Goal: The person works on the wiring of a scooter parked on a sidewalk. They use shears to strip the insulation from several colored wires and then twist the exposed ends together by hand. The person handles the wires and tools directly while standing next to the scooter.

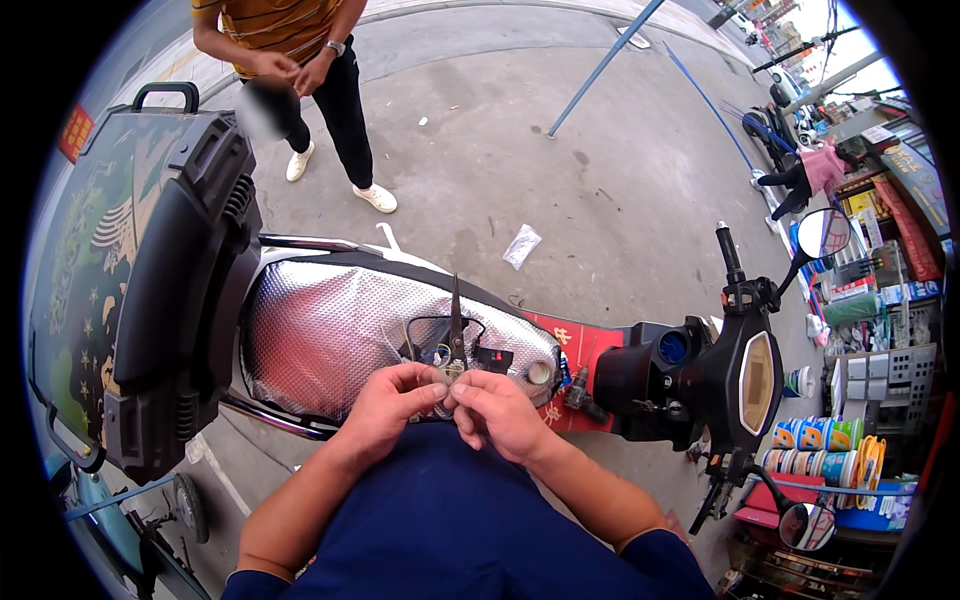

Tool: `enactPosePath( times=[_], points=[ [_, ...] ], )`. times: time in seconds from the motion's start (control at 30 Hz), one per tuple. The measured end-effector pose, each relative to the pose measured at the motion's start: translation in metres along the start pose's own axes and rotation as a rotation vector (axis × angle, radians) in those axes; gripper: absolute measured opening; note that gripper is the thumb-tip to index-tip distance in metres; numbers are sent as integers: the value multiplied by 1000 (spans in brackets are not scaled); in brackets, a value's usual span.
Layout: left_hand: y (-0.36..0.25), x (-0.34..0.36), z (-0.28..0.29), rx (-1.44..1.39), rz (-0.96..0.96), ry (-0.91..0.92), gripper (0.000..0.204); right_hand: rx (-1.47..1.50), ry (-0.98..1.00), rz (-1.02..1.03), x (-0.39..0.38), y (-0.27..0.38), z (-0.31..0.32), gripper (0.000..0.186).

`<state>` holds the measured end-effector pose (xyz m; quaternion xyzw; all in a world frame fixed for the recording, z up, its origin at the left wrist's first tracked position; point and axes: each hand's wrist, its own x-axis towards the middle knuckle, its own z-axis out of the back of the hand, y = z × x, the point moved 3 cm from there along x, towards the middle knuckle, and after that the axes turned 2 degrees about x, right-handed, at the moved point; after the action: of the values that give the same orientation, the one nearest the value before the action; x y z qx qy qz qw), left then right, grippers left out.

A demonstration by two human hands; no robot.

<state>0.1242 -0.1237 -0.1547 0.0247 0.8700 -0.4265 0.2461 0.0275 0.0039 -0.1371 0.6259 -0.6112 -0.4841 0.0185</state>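
Observation:
My left hand (397, 398) and my right hand (497, 412) meet close together over the near edge of a scooter seat. Both have thumb and fingertips pinched around something too small to make out. The seat wears a silver quilted cover (310, 325). Just beyond my fingertips lies a pair of scissors (457, 325), dark blades pointing away from me. Beside the scissors are thin wires (413, 345) in a loose tangle and a small black part (494, 360). Further right on the cover sits a small roll of tape (540, 372).
A power drill (582, 392) lies on the red floor mat (598, 352) by the handlebars (735, 300). At the left stands a large dark rear box (150, 270). Across the scooter a person (320, 80) stands. Shop goods, including wire spools (815, 435), fill the right side.

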Motion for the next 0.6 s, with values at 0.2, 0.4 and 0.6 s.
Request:
enactPosePath(
  times=[0.2,0.4,0.6],
  points=[
    [5,3,4,11,-21,-66,16,324,90,-162,-6,-7,5,20],
    [2,0,5,-133,6,-50,13,-1379,-307,1169,-15,19,-15,28],
    [5,3,5,-98,-3,-26,14,-968,-262,806,-3,17,-9,8]
  ],
)
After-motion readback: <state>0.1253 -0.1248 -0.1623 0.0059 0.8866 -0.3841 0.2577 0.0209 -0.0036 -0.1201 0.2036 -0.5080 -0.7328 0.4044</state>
